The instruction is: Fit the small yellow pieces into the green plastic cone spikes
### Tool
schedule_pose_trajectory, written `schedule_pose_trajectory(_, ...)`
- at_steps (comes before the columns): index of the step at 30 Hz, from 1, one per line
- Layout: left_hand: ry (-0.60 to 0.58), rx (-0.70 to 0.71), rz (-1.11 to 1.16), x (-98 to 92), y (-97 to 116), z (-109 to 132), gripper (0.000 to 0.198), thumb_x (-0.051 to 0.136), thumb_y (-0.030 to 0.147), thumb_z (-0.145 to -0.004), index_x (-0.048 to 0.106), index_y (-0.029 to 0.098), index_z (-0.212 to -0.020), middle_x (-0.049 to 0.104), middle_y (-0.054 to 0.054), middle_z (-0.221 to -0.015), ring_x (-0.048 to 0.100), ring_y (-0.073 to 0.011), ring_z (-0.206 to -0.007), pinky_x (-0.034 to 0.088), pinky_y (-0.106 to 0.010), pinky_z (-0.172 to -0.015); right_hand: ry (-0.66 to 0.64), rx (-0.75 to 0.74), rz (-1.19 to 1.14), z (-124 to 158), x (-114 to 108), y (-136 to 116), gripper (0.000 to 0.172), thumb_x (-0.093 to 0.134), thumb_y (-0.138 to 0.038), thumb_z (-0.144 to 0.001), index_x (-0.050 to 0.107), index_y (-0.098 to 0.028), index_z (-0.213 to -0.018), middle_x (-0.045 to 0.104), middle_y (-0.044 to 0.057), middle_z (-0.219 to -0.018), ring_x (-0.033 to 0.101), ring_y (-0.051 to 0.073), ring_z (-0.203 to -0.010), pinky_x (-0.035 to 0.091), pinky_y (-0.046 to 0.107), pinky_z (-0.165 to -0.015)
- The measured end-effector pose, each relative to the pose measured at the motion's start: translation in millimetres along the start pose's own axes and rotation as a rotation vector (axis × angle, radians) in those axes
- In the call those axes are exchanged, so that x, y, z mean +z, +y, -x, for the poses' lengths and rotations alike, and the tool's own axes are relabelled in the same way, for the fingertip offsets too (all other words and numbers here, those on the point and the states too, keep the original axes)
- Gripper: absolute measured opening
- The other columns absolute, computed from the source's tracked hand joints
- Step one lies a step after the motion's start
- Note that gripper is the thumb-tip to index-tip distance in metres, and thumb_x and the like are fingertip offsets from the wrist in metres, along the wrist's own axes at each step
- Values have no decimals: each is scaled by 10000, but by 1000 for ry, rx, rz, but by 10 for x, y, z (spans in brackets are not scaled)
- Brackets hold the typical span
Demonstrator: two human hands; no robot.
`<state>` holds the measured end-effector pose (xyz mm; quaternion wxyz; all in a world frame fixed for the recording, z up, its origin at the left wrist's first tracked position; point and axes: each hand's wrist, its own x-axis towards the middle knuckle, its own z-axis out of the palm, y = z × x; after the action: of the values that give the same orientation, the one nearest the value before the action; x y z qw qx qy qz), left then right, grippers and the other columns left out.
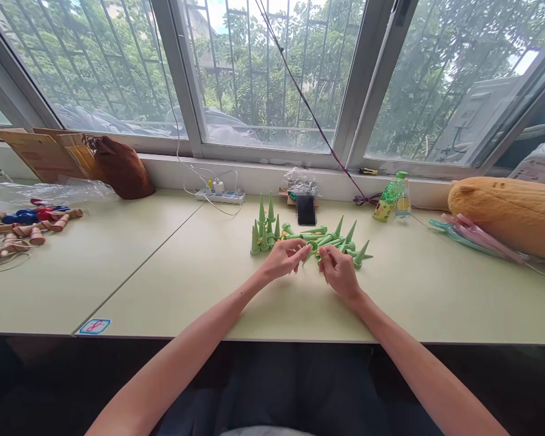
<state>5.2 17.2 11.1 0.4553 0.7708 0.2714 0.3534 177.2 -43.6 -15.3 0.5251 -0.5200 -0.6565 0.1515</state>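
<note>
My left hand [281, 259] is closed in a pinch on a green plastic plant watering spike [313, 246], held low over the table [272, 312]. Close beside it, the fingers of my right hand [340, 271] are pinched together at the spike's open end, on what looks like a small yellowish part, too small to make out. Several more green spikes [270, 212] stand point-up beyond my left hand. Others lie in a loose pile [315, 230] behind both hands, and a few cones [361, 253] point up to the right.
Behind the pile lie a black phone [306, 212] and crumpled clear plastic [300, 180]. A power strip [229, 196] is at the back, a green bottle [389, 197] and plush cushion [504, 212] to the right. Wooden toys [36, 235] and a brown bag [122, 168] are left.
</note>
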Motion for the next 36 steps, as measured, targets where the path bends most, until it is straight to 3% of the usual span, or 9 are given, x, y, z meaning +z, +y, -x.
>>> schedule_pose_trajectory(11, 54, 70, -94, 5, -73, 32, 434, 574, 527, -849, 634, 134, -1022, 654, -53, -815, 551, -71, -426, 412, -189, -384, 4, 12, -4, 3, -2, -24, 356, 389, -482, -970, 520, -210, -781, 546, -20, -525, 477, 121, -403, 382, 246, -432)
schedule_pose_trajectory(18, -6, 70, -62, -15, -35, 57, 478, 603, 478, -847, 627, 120, -1165, 662, -37, -683, 618, -120, -477, 454, -200, -419, 6, 26, -4, 2, -9, -40, 376, 377, -507, -968, 499, -218, -761, 544, -21, -511, 468, 124, -390, 379, 254, -425)
schedule_pose_trajectory(27, 24, 36, 99, -9, -12, 22, 469, 541, 510, -884, 704, 95, -1029, 613, -23, -557, 623, -132, -479, 450, -199, -393, -18, 20, -14, -2, 2, -18, 396, 377, -518, -967, 532, -204, -783, 548, -28, -522, 444, 102, -366, 373, 236, -426)
schedule_pose_trajectory(33, 15, 36, 104, -15, -26, 18, 435, 592, 490, -857, 680, 112, -1052, 643, -35, -628, 631, -130, -513, 470, -195, -403, -27, 17, -15, -7, 1, -2, 407, 372, -537, -964, 541, -206, -798, 551, -24, -521, 457, 109, -372, 371, 234, -420)
schedule_pose_trajectory(36, -9, 63, 73, -17, -15, 33, 425, 597, 477, -854, 653, 130, -1092, 677, -66, -796, 636, -115, -539, 479, -186, -408, -31, 26, -26, -6, 0, 10, 406, 374, -538, -964, 535, -206, -795, 552, -26, -523, 451, 106, -359, 367, 236, -416)
